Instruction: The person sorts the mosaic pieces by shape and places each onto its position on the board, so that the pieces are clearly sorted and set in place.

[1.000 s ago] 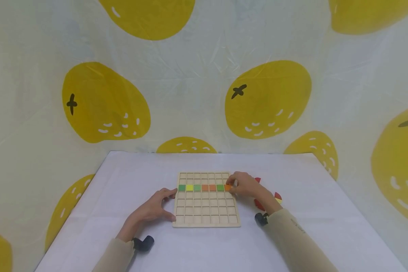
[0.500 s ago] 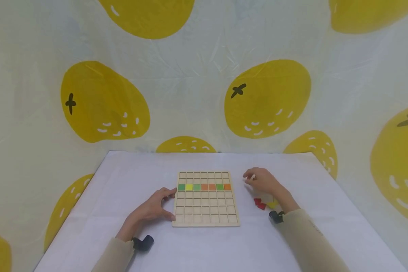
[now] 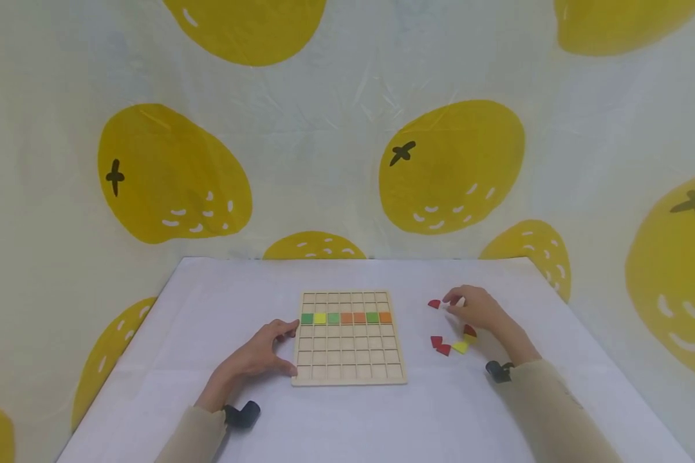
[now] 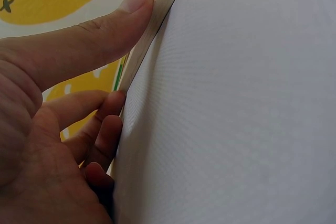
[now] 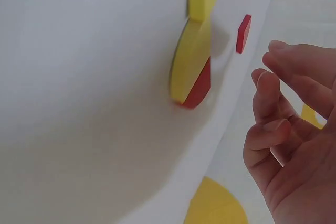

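My left hand (image 3: 260, 350) rests along the left edge of a pale wooden grid board (image 3: 350, 357). In the left wrist view, the thumb (image 4: 134, 17) touches the board's edge, with the other fingers farther along it. Green, yellow and orange square tiles (image 3: 346, 318) fill one row of cells. Right of the board hovers my right hand (image 3: 477, 307), fingers loosely bent, nothing visible between them. Its fingertips are close to a red wedge-shaped piece (image 3: 434, 304); the right wrist view shows a gap between them and a red piece (image 5: 243, 33).
Nearer the front lie more loose pieces: two red ones (image 3: 443, 350), a yellow one (image 3: 460, 347), and a red-and-yellow pair (image 3: 470, 332) overlapping in view. A white cloth (image 3: 347, 424) covers the table. Behind hangs a sheet (image 3: 313, 180) printed with yellow fruit.
My right hand has left the orange tile at the row's right end and moved right, over to the red piece. More loose pieces now show. My left hand keeps its place at the board.
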A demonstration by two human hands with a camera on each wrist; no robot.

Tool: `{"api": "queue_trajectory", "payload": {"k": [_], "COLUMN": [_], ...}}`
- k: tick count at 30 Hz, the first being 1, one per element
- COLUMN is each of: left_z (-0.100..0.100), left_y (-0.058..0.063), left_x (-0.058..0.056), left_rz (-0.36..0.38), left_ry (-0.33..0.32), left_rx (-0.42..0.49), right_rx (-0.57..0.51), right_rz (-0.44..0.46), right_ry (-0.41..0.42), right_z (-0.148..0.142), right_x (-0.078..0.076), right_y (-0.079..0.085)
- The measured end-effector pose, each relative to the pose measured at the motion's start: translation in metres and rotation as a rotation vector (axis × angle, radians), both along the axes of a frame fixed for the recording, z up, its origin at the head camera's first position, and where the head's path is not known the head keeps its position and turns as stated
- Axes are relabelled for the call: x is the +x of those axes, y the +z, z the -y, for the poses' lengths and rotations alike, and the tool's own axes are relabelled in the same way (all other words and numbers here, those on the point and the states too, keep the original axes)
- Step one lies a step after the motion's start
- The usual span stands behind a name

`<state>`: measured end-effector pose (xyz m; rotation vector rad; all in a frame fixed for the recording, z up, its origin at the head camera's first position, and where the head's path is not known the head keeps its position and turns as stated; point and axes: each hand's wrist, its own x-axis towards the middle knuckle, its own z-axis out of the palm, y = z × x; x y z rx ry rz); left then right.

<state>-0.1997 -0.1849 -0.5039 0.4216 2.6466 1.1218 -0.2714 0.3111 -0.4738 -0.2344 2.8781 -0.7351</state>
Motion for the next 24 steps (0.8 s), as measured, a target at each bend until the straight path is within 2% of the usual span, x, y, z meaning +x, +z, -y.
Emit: {"api": "queue_trajectory", "payload": {"k": [9, 15, 24], "left_z": [0.0, 0.0, 0.001], "left_y": [0.002, 0.0, -0.001], "left_x": [0.001, 0.001, -0.001], "left_rz": [-0.005, -0.009, 0.005], "left_ry": [-0.005, -0.008, -0.006], "left_rx": [-0.012, -0.011, 0.005], "right_rx": [0.006, 0.004, 0.008], "right_rz": [0.005, 0.052, 0.078], "right_ry": [0.007, 0.027, 0.011], "right_z": [-0.023, -0.029, -0.035], "right_x": [0.017, 0.026, 0.027], "right_y": [-0.002, -0.003, -0.006]}}
